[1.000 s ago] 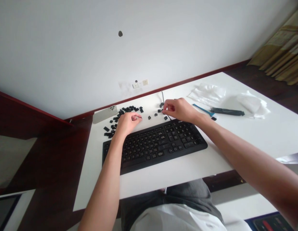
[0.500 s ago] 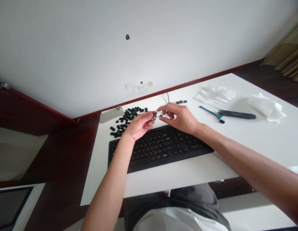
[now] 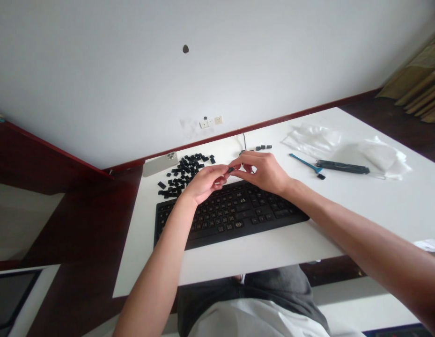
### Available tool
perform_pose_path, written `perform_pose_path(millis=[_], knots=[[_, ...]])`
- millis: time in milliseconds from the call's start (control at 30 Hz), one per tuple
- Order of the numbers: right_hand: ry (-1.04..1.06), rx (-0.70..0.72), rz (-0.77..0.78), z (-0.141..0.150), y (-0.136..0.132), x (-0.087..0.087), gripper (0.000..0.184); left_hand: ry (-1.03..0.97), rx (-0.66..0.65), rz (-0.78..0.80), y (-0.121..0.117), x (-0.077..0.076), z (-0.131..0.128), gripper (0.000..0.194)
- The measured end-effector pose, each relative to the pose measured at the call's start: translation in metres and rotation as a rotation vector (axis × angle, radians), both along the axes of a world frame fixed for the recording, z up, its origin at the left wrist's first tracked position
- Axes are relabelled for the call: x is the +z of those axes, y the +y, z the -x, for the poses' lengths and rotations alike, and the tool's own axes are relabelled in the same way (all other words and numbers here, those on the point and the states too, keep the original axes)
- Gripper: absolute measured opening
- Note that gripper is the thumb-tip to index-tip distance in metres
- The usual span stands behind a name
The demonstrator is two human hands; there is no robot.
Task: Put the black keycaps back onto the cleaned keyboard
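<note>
Above the far edge of a black keyboard (image 3: 245, 213), both hands meet at a small black keycap (image 3: 231, 170). My left hand (image 3: 207, 181) pinches it from the left between thumb and fingers. From the right, the thumb and index finger of my right hand (image 3: 262, 169) close on the same keycap. The keyboard shows bare key sockets over much of its surface. A heap of loose black keycaps (image 3: 182, 175) lies to the left of my left hand. More keycaps (image 3: 262, 147) sit in a short row beyond my right hand.
A phone (image 3: 161, 164) lies at the table's far left corner. On the right are a blue brush (image 3: 306, 163), a black long tool (image 3: 343, 166), a clear plastic bag (image 3: 312, 139) and white tissue (image 3: 384, 157). A cable (image 3: 244, 140) runs to the wall side of the white table (image 3: 361, 201).
My right hand's fingertips have closed in and now touch the keycap at my left fingertips; before, a gap lay between the hands. The view has shifted slightly.
</note>
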State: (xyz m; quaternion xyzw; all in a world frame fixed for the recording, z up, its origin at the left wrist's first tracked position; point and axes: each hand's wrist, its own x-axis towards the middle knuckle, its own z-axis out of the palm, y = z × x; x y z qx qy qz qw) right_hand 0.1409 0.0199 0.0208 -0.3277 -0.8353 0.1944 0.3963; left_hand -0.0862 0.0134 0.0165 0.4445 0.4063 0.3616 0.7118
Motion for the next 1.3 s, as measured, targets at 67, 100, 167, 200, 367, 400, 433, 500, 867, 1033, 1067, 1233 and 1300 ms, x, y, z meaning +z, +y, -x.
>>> perform_pose_path(millis=[67, 100, 167, 200, 367, 400, 433, 500, 867, 1033, 1067, 1233, 1300], knots=[[-0.018, -0.041, 0.030, 0.000, 0.002, -0.001, 0.017, 0.053, -0.001, -0.042, 0.000, -0.001, -0.001, 0.039], [-0.031, -0.055, 0.042, 0.000, 0.003, -0.003, 0.016, 0.086, -0.007, -0.070, 0.000, -0.001, -0.002, 0.040], [-0.059, -0.060, 0.057, 0.000, 0.007, -0.006, 0.015, 0.167, -0.025, -0.127, 0.000, -0.004, -0.002, 0.040], [-0.072, -0.052, 0.059, 0.000, 0.009, -0.007, 0.014, 0.211, -0.030, -0.153, 0.000, -0.005, -0.002, 0.039], [-0.117, 0.028, 0.040, 0.002, 0.012, -0.010, 0.009, 0.425, -0.034, -0.246, 0.003, -0.014, -0.001, 0.033], [-0.121, 0.030, 0.040, 0.002, 0.012, -0.010, 0.009, 0.451, -0.036, -0.267, 0.004, -0.014, 0.000, 0.033], [-0.117, 0.021, 0.042, 0.001, 0.013, -0.010, 0.010, 0.473, -0.031, -0.293, 0.005, -0.014, 0.001, 0.033], [-0.094, -0.026, 0.055, -0.002, 0.018, -0.011, 0.012, 0.539, 0.018, -0.379, 0.007, -0.013, 0.004, 0.031], [-0.158, -0.473, 0.217, -0.088, 0.080, -0.022, 0.016, 1.211, 0.192, -0.712, 0.008, -0.008, 0.020, 0.021], [-0.160, -0.537, 0.277, -0.113, 0.090, -0.026, 0.016, 1.306, 0.139, -0.729, 0.006, -0.008, 0.019, 0.022], [-0.173, -0.532, 0.294, -0.115, 0.090, -0.027, 0.015, 1.336, 0.140, -0.717, 0.006, -0.007, 0.020, 0.022], [-0.361, -0.495, 0.365, -0.125, 0.091, -0.023, 0.010, 1.437, 0.179, -0.646, 0.009, -0.003, 0.032, 0.024], [-0.423, -0.486, 0.392, -0.129, 0.090, -0.022, 0.009, 1.453, 0.191, -0.619, 0.011, -0.001, 0.035, 0.024]])
